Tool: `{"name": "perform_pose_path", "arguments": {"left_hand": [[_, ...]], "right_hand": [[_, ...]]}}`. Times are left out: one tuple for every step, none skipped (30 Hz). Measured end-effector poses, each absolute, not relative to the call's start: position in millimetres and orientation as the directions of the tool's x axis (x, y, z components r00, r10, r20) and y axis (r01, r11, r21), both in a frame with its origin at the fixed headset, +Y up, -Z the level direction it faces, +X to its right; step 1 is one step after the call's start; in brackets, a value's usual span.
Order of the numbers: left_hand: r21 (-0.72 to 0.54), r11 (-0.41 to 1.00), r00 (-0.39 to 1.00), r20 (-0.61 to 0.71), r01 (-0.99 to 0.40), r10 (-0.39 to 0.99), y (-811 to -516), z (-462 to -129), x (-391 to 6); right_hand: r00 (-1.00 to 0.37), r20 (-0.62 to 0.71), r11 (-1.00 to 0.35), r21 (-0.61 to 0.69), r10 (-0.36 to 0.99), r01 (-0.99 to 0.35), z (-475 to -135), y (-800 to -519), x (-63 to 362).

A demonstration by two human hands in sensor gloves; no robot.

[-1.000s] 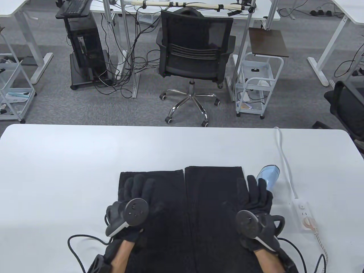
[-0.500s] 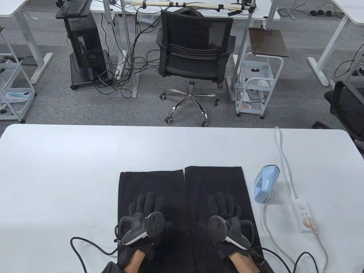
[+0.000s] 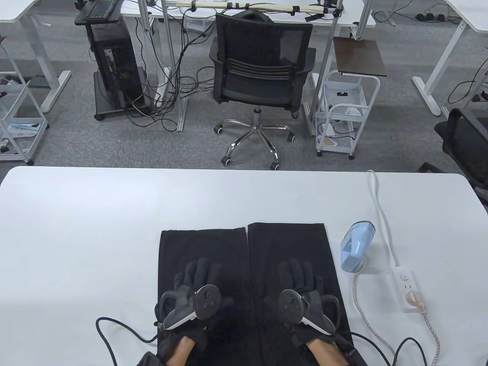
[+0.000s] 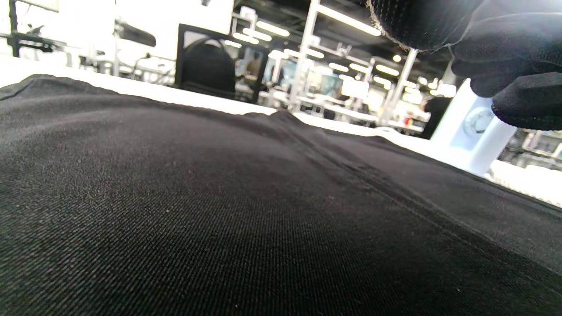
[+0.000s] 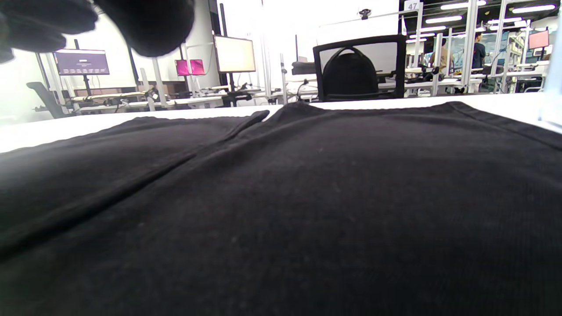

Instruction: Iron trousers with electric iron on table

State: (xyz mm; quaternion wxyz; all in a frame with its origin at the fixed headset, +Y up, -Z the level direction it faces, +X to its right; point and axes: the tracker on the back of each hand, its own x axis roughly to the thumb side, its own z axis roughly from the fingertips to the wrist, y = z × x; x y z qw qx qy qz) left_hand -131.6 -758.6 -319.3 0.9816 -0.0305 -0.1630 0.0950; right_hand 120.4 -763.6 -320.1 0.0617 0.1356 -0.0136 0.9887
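Black trousers [image 3: 244, 244] lie flat on the white table [image 3: 95, 213], both legs pointing away from me. My left hand [image 3: 198, 280] rests flat with spread fingers on the left leg. My right hand [image 3: 299, 278] rests flat on the right leg. Neither hand holds anything. The light blue electric iron [image 3: 356, 246] stands on the table just right of the trousers, about a hand's width from my right hand. The iron also shows in the left wrist view [image 4: 474, 136], past the cloth [image 4: 219, 197]. The right wrist view is filled by the trouser cloth [image 5: 307, 197].
A white power strip [image 3: 408, 289] lies right of the iron with the iron's braided cord [image 3: 366, 324] plugged in. Its white cable [image 3: 381, 213] runs to the far table edge. Glove cables [image 3: 114, 335] trail at the near edge. A black office chair [image 3: 263, 76] stands beyond the table.
One second ago my hands were at the outer edges of the trouser legs, the right one by the iron. Both moved inward and nearer to me, then stayed still.
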Motion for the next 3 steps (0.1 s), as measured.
{"name": "perform_pose_path", "arguments": {"left_hand": [[-0.098, 0.979, 0.928, 0.314, -0.177, 0.199, -759.4, -319.5, -131.5], [-0.102, 0.979, 0.928, 0.315, -0.177, 0.200, -760.1, -319.7, -131.5], [-0.106, 0.979, 0.928, 0.315, -0.176, 0.201, -760.6, -319.9, -131.6]], "right_hand": [[-0.956, 0.270, -0.992, -0.007, 0.119, -0.125, -319.9, -763.2, 120.5], [-0.955, 0.269, -0.992, -0.005, 0.121, -0.127, -319.9, -763.1, 120.5], [-0.955, 0.269, -0.992, -0.005, 0.124, -0.130, -320.0, -763.2, 120.7]]}}
